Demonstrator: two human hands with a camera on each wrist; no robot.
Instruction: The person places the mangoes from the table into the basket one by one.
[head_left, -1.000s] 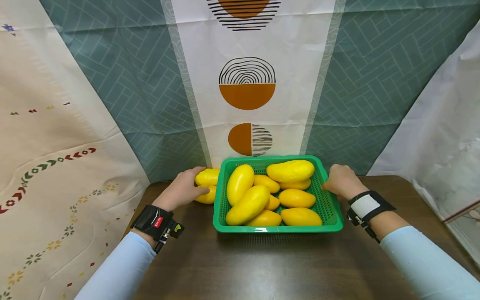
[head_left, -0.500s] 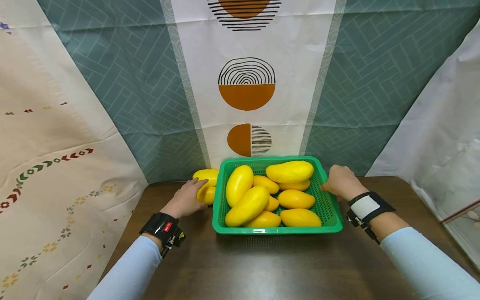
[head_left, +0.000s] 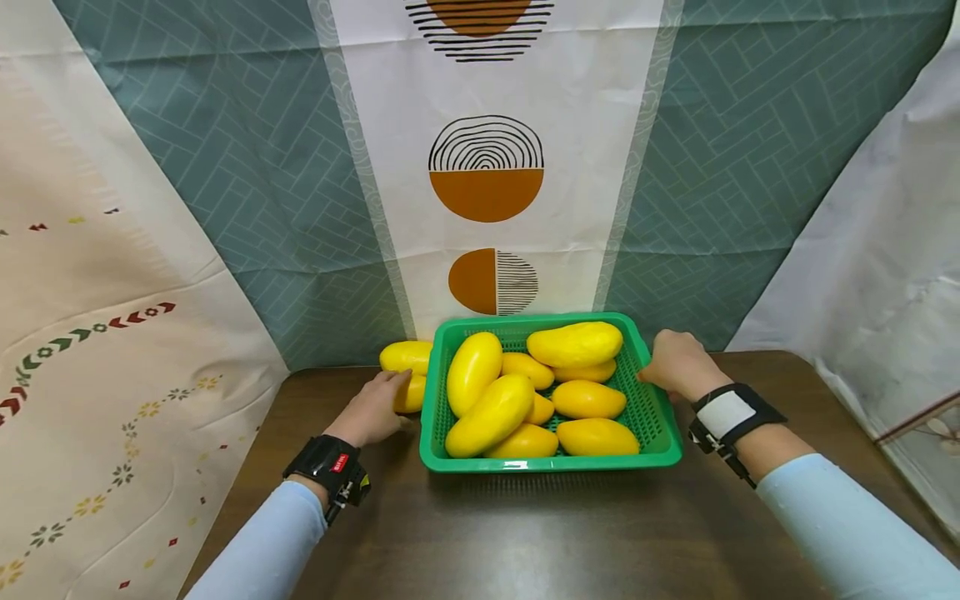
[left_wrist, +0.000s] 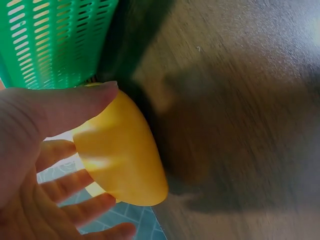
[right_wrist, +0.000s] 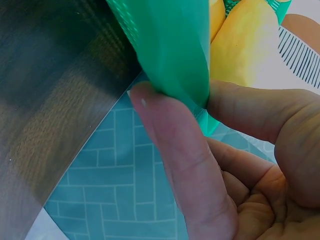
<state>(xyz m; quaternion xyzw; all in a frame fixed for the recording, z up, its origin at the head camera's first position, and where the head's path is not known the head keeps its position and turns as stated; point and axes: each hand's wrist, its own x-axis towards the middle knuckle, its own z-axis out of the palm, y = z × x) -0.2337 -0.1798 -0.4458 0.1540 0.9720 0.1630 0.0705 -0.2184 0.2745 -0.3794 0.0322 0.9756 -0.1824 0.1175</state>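
My left hand is at a yellow mango lying just left of the green basket. In the left wrist view the thumb lies over one end of that mango and the loosely spread fingertips are at its side; whether they press on it I cannot tell. Behind it lies a larger yellow fruit. My right hand pinches the basket's right rim between thumb and curled index finger, as the right wrist view shows on the green wall.
Inside the basket lie several smaller mangoes and a few large, long yellow fruits. The brown wooden table extends in front. A patterned cloth hangs right behind, with pale cloths at the sides.
My left hand has drawn back from the far yellow fruit toward the nearer mango, closer to me. The right hand stays on the basket rim. The view has shifted slightly.
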